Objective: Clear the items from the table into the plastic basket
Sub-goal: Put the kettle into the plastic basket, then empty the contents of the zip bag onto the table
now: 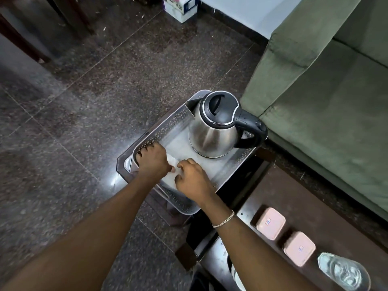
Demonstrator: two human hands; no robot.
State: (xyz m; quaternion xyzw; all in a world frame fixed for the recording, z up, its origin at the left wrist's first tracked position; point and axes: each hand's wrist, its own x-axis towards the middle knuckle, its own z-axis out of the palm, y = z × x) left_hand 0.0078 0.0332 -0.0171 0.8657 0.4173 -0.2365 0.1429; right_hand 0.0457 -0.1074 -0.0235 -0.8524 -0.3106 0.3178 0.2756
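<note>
A grey perforated plastic basket [168, 127] stands on a dark stool beside the table. A steel electric kettle [212, 131] with a black lid and handle sits upright in the basket's far end. Both my hands are inside the near end of the basket. My left hand [152, 161] and my right hand [193, 178] meet over a flat white paper-like item [172, 163] lying on the basket floor, and both grip it. Two pink-lidded containers [270, 222] [299, 247] and a clear glass [344, 271] stand on the dark table at the lower right.
A green sofa [325, 97] runs close along the right side of the basket and table. Dark polished stone floor [73, 122] spreads to the left. A white cardboard box [181, 8] sits on the floor at the top.
</note>
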